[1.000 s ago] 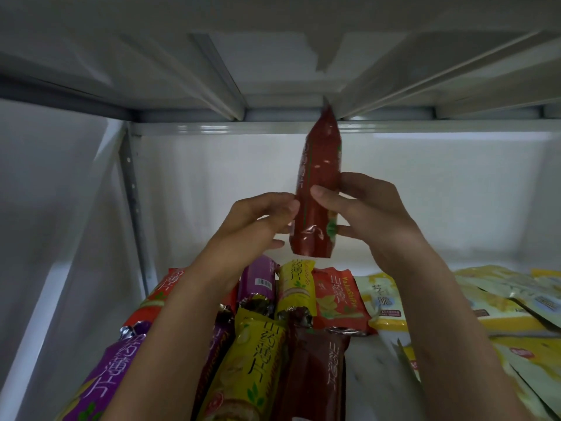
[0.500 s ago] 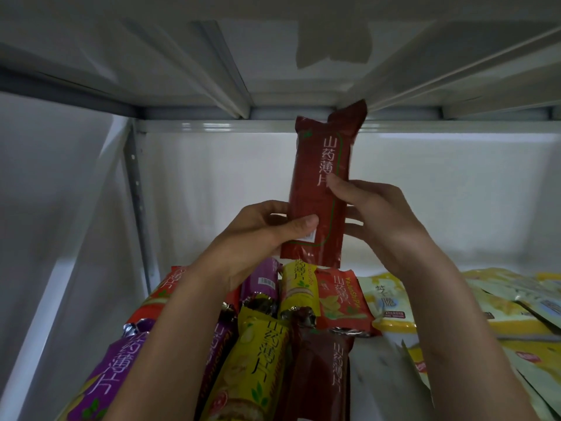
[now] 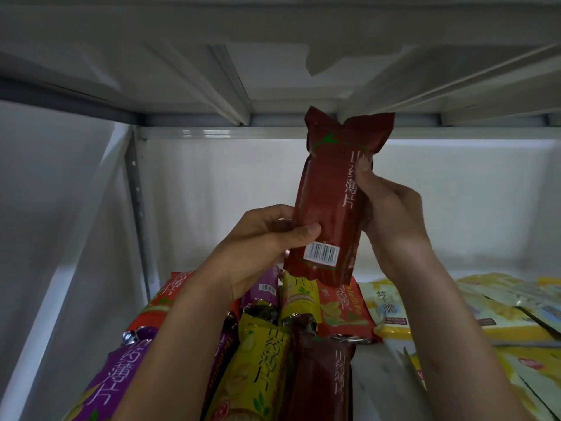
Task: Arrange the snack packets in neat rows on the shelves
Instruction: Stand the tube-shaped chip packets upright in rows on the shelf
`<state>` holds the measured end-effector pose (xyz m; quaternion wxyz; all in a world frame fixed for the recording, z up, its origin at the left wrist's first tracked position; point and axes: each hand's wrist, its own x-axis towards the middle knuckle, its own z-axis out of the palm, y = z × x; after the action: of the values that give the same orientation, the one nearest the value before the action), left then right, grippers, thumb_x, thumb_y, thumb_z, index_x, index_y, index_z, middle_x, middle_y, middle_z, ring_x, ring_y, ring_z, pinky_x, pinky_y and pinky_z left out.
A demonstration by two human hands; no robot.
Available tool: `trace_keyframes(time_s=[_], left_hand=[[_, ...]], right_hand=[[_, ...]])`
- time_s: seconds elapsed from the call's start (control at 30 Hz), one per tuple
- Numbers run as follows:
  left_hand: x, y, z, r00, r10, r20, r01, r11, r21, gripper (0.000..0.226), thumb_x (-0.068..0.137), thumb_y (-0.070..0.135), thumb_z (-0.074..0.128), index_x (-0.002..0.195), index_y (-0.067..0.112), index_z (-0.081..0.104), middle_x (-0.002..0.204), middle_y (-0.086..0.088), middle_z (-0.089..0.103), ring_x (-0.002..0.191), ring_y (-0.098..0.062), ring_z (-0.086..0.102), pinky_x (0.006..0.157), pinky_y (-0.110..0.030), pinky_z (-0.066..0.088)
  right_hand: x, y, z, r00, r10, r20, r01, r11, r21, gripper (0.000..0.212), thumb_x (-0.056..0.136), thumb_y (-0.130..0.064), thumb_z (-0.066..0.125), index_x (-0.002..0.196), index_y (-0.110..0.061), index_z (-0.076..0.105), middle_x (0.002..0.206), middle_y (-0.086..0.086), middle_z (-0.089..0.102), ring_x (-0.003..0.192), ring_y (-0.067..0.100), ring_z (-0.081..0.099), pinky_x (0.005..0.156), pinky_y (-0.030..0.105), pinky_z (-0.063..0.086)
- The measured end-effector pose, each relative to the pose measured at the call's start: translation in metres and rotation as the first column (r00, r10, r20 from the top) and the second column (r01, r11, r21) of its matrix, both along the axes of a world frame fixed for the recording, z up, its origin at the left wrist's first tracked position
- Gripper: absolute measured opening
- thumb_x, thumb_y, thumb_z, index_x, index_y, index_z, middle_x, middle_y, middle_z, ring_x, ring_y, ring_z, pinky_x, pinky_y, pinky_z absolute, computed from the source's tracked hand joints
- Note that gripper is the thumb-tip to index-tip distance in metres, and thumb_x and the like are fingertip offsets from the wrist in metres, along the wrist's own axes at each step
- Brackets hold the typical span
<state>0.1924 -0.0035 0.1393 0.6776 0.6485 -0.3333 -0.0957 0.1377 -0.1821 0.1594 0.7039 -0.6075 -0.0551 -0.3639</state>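
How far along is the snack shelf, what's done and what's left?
Done: a few long packets lie side by side at the shelf's left, like the yellow packet. In hand: the left hand and right hand hold a dark red packet upright. Left: placing it and straightening the loose pale yellow packets at right.

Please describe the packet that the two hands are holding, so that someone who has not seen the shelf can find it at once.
Look inside the white shelf bay, above the packets lying on its floor. Both hands hold one dark red packet upright in the air, the left hand low and the right hand at its side. Unlike its neighbours, it rests on nothing and shows a white barcode label.
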Motion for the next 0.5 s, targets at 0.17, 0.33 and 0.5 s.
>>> trace_keyframes(time_s=[0.17,0.33,0.5], left_hand=[[-0.0059,-0.0019,0.0041,0.996,-0.090,-0.028,0.089,0.995,-0.033,0.044,0.085,0.036,0.071,0.121,0.012,0.075,0.119,-0.006,0.078,0.112,-0.023,0.074,0.103,-0.040,0.055],[-0.0063,-0.0046,0.0034,0.999,-0.043,0.013,0.044,0.994,-0.100,0.038,0.090,0.023,0.070,0.124,0.008,0.073,0.122,-0.011,0.077,0.117,-0.029,0.072,0.110,-0.049,0.052],[-0.0054,0.0002,0.0045,0.999,-0.046,0.007,0.046,0.996,-0.071,0.039,0.084,0.019,0.074,0.122,0.007,0.075,0.119,-0.012,0.077,0.113,-0.030,0.073,0.109,-0.049,0.053]], right_hand=[[-0.0042,-0.0040,0.0013,1.000,0.008,0.011,-0.007,1.000,-0.027,0.043,0.099,-0.038,0.064,0.103,0.002,0.077,0.105,0.020,0.078,0.103,0.041,0.074,0.098,0.060,0.056],[-0.0041,0.0011,0.0017,0.994,0.097,-0.048,-0.099,0.994,-0.045,0.037,0.102,-0.040,0.060,0.110,-0.008,0.078,0.107,0.008,0.080,0.103,0.024,0.077,0.099,0.044,0.058],[-0.0039,-0.0013,0.0016,0.998,0.016,0.066,-0.014,1.000,-0.018,0.030,0.102,-0.030,0.063,0.105,-0.004,0.078,0.101,0.010,0.080,0.094,0.024,0.078,0.077,0.029,0.060]])
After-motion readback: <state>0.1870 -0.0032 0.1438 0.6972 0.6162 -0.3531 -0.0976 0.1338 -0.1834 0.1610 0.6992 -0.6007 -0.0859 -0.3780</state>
